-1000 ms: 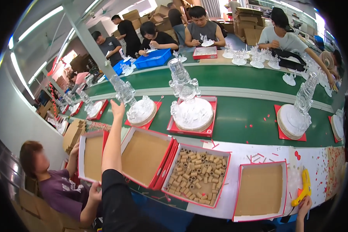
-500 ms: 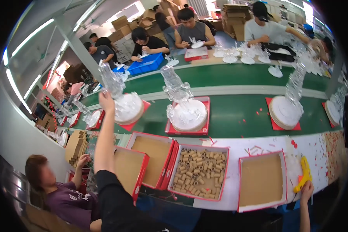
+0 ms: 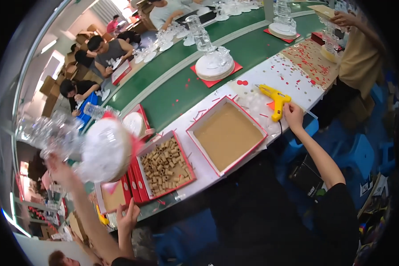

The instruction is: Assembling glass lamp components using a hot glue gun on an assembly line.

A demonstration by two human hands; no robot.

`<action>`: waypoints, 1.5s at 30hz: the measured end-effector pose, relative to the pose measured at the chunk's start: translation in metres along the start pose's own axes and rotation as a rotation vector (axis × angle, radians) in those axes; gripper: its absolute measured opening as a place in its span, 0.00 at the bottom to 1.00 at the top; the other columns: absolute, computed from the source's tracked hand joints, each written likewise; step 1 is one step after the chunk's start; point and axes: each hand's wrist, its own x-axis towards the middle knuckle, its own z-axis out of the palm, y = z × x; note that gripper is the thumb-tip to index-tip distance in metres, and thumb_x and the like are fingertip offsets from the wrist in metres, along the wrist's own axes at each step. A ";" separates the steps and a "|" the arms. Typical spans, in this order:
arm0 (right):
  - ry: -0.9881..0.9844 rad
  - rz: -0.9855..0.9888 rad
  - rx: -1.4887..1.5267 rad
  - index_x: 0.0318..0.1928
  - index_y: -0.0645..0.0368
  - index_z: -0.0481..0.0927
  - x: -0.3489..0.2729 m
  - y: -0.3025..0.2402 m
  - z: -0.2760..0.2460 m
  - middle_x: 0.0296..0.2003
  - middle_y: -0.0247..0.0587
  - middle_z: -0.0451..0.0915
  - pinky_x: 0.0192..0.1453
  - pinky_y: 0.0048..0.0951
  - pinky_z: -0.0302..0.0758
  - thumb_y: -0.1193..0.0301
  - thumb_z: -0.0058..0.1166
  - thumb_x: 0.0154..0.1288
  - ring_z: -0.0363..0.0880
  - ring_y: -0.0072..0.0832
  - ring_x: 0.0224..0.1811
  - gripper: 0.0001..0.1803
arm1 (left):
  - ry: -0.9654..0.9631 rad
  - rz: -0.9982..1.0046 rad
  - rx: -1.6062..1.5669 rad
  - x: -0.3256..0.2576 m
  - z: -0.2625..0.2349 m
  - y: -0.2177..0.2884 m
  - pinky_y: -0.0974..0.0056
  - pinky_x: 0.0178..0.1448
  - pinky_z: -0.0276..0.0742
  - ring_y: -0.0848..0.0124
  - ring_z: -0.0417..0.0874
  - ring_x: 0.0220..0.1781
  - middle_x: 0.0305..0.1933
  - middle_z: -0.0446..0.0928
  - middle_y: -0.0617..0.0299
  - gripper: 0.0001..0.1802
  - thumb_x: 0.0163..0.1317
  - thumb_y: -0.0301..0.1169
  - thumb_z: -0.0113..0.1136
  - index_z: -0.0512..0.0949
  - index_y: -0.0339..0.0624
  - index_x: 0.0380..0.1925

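My left hand (image 3: 60,168), smeared by motion, grips a tall clear plastic-wrapped piece (image 3: 44,133). Its thick round white base (image 3: 106,150) is tilted on its side, with red showing at the edge, and hangs over the left end of the bench. My right hand (image 3: 293,116) has its fingers closed at the grip of a yellow glue gun (image 3: 277,101), whose nozzle points up and left over the white bench paper. Left of the gun lies a shallow red-edged tray (image 3: 228,135) with a bare brown bottom. A similar box holds many short cardboard tubes (image 3: 162,168).
Another wrapped piece on a round base (image 3: 215,66) stands on red card on the green belt (image 3: 164,95). Someone else's hand (image 3: 127,217) is near stacked red box edges (image 3: 133,184). A person (image 3: 363,57) works at right. Red bits litter the bench's far right.
The view has swung right. My left hand has lifted the wrapped piece off the belt and brought it nearer, tilting it. My right hand stays at the glue gun.
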 end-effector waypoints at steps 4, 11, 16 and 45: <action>-0.060 0.000 0.152 0.28 0.64 0.80 -0.007 -0.038 0.018 0.17 0.41 0.78 0.25 0.31 0.71 0.65 0.53 0.65 0.78 0.28 0.19 0.15 | 0.117 -0.059 -0.186 0.105 0.131 0.030 0.66 0.48 0.75 0.73 0.75 0.46 0.43 0.75 0.63 0.17 0.70 0.32 0.53 0.68 0.36 0.55; -0.035 -0.044 0.178 0.28 0.64 0.80 -0.009 -0.033 0.026 0.16 0.36 0.76 0.22 0.26 0.67 0.65 0.51 0.67 0.73 0.20 0.17 0.15 | 0.050 -0.310 -0.374 0.029 0.220 0.011 0.71 0.48 0.71 0.79 0.74 0.42 0.43 0.75 0.64 0.14 0.71 0.30 0.52 0.70 0.36 0.52; -0.018 -0.017 0.224 0.26 0.65 0.79 -0.006 -0.043 0.015 0.17 0.45 0.77 0.24 0.31 0.70 0.67 0.53 0.64 0.77 0.31 0.18 0.14 | 0.002 -0.309 -0.299 0.010 0.260 0.000 0.73 0.45 0.70 0.80 0.74 0.41 0.41 0.77 0.64 0.12 0.69 0.32 0.55 0.72 0.35 0.45; -0.305 0.002 0.530 0.33 0.64 0.79 -0.035 -0.085 -0.005 0.20 0.34 0.77 0.27 0.22 0.70 0.67 0.53 0.66 0.74 0.17 0.21 0.11 | -0.307 -0.256 -0.057 -0.001 0.291 -0.022 0.65 0.56 0.70 0.68 0.76 0.52 0.51 0.74 0.55 0.15 0.67 0.23 0.52 0.69 0.32 0.53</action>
